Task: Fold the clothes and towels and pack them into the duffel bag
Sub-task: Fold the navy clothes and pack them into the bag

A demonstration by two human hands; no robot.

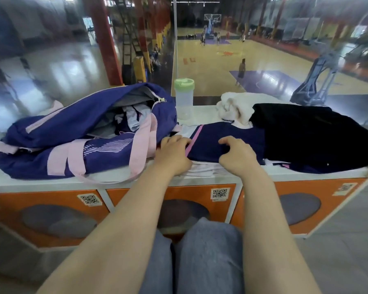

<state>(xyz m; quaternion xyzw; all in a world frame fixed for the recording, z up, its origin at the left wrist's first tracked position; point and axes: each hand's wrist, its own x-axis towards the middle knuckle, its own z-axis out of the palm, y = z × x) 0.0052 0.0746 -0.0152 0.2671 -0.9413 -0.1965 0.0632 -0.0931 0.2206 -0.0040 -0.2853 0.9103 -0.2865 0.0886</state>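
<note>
Both hands fold a navy shirt beside the open duffel bag

Left hand (174, 154) and right hand (237, 155) pinch the navy shirt (223, 141); the duffel bag (72, 132) sits close; a loose grip could undo the fold.

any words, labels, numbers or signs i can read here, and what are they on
No text can be read in this view.
QR code stickers on the orange locker doors: codes visible, small print under them too blurred to read.
Duffel bag: white stripes only, no lettering seen.
Navy garment under the left hand and right hand: pink stripe, no lettering seen.
Bottle: no label seen.
Court floor mark: a logo, too blurred.
</note>
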